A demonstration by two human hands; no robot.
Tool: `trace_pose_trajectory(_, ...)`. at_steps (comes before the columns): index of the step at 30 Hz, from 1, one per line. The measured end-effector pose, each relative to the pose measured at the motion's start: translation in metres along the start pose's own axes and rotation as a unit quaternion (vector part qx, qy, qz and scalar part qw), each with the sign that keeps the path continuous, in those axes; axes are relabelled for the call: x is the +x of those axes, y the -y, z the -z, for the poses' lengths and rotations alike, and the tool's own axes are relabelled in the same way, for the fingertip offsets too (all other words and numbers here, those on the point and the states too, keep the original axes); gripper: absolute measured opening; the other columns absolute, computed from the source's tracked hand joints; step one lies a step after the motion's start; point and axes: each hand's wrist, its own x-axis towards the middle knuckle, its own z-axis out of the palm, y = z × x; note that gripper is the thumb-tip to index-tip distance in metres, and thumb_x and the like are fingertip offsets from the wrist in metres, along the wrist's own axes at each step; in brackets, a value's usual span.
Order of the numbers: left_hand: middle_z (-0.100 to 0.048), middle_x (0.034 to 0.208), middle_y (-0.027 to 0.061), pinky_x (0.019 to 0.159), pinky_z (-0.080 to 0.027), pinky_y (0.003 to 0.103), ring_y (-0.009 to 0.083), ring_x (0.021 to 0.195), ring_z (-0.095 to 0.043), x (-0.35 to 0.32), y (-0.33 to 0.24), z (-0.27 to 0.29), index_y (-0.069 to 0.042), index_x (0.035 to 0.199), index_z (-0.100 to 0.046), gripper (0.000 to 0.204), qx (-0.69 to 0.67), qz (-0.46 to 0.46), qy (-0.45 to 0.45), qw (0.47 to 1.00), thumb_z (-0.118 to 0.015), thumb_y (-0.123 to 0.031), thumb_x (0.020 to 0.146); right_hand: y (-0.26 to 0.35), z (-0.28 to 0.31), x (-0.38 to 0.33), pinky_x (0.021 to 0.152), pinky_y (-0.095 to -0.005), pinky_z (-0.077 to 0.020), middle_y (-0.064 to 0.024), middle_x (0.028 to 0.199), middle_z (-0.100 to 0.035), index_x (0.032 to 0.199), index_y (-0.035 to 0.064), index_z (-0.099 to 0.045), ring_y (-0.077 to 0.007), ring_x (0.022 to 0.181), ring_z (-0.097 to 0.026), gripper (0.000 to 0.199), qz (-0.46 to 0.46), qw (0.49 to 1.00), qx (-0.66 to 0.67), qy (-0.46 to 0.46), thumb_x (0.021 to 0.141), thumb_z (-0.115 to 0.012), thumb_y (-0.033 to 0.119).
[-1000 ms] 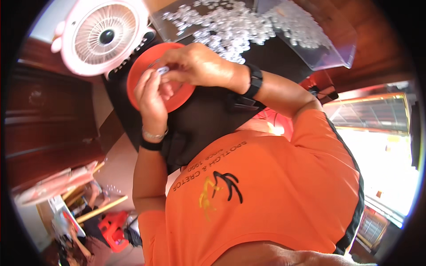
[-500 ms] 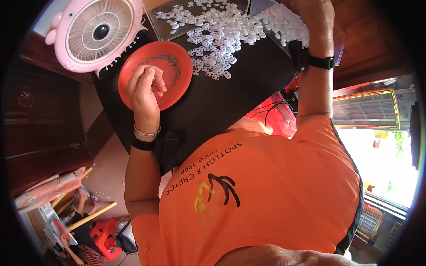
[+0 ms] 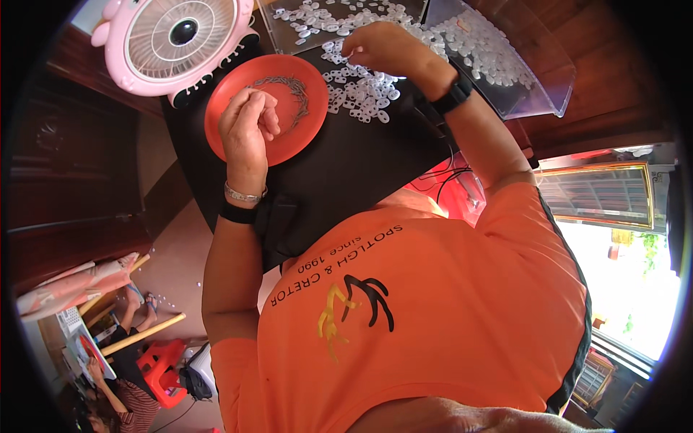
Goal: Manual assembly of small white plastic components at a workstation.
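The left hand (image 3: 247,126) and right hand (image 3: 382,49) are hovering, fingers half-curled, grasp unclear, white pieces (image 3: 367,99) toward the desk's (image 3: 354,159) far edge seemingly wanting light pinching.

We log the orange-red plate (image 3: 303,141) as smooth plastic, low sheen; thin pins (image 3: 300,94) in it look like dull grey metal. Small pieces (image 3: 369,97): whitish, translucent plastic, shiny. Bin (image 3: 554,107): clear plastic, glossy edges. Fan (image 3: 118,61): smooth pink plastic, slight gloss. Tabletop (image 3: 339,180): matt black, material we can't tell. We have the shirt (image 3: 455,303) as soft orange cloth, matt; bracelet (image 3: 242,195) as shiny silvery metal; cabinet (image 3: 72,166) as dark wood, polished; stool (image 3: 160,369) as glossy red plastic.
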Motion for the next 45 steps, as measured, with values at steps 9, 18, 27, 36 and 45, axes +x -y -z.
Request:
trace_pose_trajectory(9, -0.053, 0.061, 0.0005, 0.045, -0.034, 0.02, 0.0071, 0.05, -0.048, 0.001, -0.002, -0.001, -0.003, 0.076, -0.058, 0.022, 0.009, 0.011, 0.004, 1.0, -0.048, -0.016, 0.091, -0.006, -0.022, 0.008, 0.074, -0.0404, -0.0492, -0.0107, 0.084, -0.066, 0.089, 0.0094, -0.065, -0.0303, 0.084, -0.063, 0.017, -0.022, 0.993, -0.109, 0.041, 0.079, -0.059, 0.021)
trace_pose_trajectory(18, -0.055, 0.061, 0.0012, 0.044, -0.034, 0.02, 0.007, 0.051, -0.049, 0.003, 0.001, 0.002, -0.003, 0.078, -0.059, 0.027, 0.024, 0.049, 0.008, 0.998, -0.047, -0.024, 0.092, 0.048, -0.012, 0.015, 0.072, -0.0251, -0.0491, -0.0031, 0.08, -0.065, 0.096, 0.0015, -0.065, -0.0078, 0.08, -0.06, 0.013, 0.031, 0.941, 0.337, 0.011, 0.086, -0.065, 0.01)
trace_pose_trajectory(27, -0.057, 0.068, 0.0038, 0.053, -0.038, 0.022, 0.0124, 0.059, -0.054, 0.011, 0.004, 0.019, -0.005, 0.086, -0.054, 0.025, -0.166, 0.092, 0.065, 0.98, -0.044, -0.027, 0.091, 0.097, -0.02, 0.036, 0.07, -0.0233, -0.0475, 0.0003, 0.081, -0.058, 0.094, 0.0057, -0.068, -0.0087, 0.08, -0.058, 0.012, 0.153, 0.903, 0.396, -0.062, 0.082, -0.067, 0.004)
trace_pose_trajectory(36, -0.056, 0.066, 0.002, 0.049, -0.036, 0.02, 0.0091, 0.054, -0.051, 0.012, -0.002, 0.021, -0.005, 0.081, -0.055, 0.019, -0.072, 0.099, 0.052, 0.991, -0.047, -0.02, 0.088, 0.097, -0.028, 0.035, 0.073, -0.022, -0.0472, -0.0002, 0.083, -0.064, 0.092, 0.0035, -0.066, -0.0071, 0.08, -0.059, 0.009, 0.102, 0.898, 0.426, -0.043, 0.083, -0.068, 0.005)
trace_pose_trajectory(45, -0.054, 0.061, 0.0009, 0.046, -0.035, 0.02, 0.0082, 0.05, -0.05, 0.013, 0.003, 0.021, -0.005, 0.073, -0.056, 0.018, -0.031, 0.078, 0.021, 0.996, -0.052, -0.018, 0.084, 0.088, -0.005, 0.036, 0.063, -0.0347, -0.0493, -0.0163, 0.084, -0.066, 0.091, 0.0009, -0.065, -0.0264, 0.075, -0.065, 0.012, 0.218, 0.941, 0.258, -0.036, 0.082, -0.062, 0.008)
